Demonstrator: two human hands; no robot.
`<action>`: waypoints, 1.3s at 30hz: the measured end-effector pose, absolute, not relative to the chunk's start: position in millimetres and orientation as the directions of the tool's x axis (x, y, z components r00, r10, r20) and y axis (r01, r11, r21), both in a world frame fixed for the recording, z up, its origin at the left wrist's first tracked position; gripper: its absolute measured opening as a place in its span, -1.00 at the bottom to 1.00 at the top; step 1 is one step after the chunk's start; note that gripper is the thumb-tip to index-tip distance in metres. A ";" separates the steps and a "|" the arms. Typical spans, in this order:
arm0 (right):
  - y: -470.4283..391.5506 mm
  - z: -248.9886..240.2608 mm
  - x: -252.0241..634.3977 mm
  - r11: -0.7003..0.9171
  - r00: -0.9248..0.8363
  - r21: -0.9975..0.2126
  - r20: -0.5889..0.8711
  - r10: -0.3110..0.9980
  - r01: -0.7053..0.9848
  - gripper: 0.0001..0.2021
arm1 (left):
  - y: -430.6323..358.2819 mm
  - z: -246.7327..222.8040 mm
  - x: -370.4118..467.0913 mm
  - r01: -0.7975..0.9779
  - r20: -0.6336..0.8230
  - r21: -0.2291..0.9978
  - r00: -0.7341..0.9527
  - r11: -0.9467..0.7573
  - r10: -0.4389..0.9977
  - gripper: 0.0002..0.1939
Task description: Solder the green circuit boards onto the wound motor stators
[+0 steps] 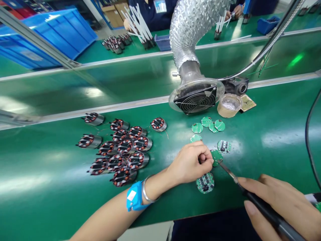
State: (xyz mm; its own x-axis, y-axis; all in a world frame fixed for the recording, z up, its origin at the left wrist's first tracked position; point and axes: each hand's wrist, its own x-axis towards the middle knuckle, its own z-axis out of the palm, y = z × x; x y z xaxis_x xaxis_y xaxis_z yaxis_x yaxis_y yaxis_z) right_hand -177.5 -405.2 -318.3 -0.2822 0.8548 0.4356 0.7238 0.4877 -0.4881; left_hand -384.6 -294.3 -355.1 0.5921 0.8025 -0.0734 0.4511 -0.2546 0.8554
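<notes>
Item, one round green board (216, 156): we are seeing it lying on the green table (281, 134), its left edge just beside the fingertips of the left hand (190, 163). Item, one soldering iron (260, 205), black-handled: we are finding its metal tip at the board; firm contact we are not able to confirm.

Left hand: fingers curling inward, thumb and forefinger lying close together; whether they are pinching anything, we cannot tell. Right hand (283, 197): thumb and fingers wrapping the iron's handle.

Step in hand: we are judging it to be tip work on this board, calling next for a steady left hand and fine control of the iron.

Neighbours: a board with dark parts (205, 183) is lying nearer us, a similar one (224, 146) farther off; we are counting five plainer boards (197, 127) beyond.

Edges: the table's near edge is running below the left forearm (107, 217); a fan (198, 100) and tub (225, 112) are bounding the back, coil-topped cylinders (125, 146) the left.

Room: the widest stretch is lying rightward, toward a black cable (309, 134).
</notes>
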 end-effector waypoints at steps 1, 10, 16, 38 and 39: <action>-403.9 -319.3 -180.5 0.500 -0.290 -0.476 0.447 0.846 0.724 -0.61 | -295.0 -354.9 -384.2 0.454 -0.073 0.855 0.586 -0.252 0.807 -0.92; -393.4 -321.3 -187.4 0.581 -0.390 -0.411 0.461 0.797 0.703 -0.70 | -299.8 -354.1 -383.6 0.460 -0.045 0.849 0.555 -0.261 0.831 -0.92; -391.8 -320.9 -190.6 0.594 -0.407 -0.394 0.463 0.788 0.701 -0.69 | -301.8 -354.2 -381.6 0.497 -0.080 0.838 0.520 -0.225 0.850 -0.92; -356.3 -368.0 -196.8 0.530 -0.273 -0.579 0.475 0.837 0.620 -0.69 | -286.6 -349.2 -404.2 0.359 -0.061 0.899 0.671 -0.251 0.739 -0.85; -356.7 -368.6 -196.3 0.531 -0.273 -0.578 0.476 0.836 0.620 -0.69 | -283.5 -349.3 -409.0 0.332 -0.059 0.902 0.726 -0.275 0.685 -0.84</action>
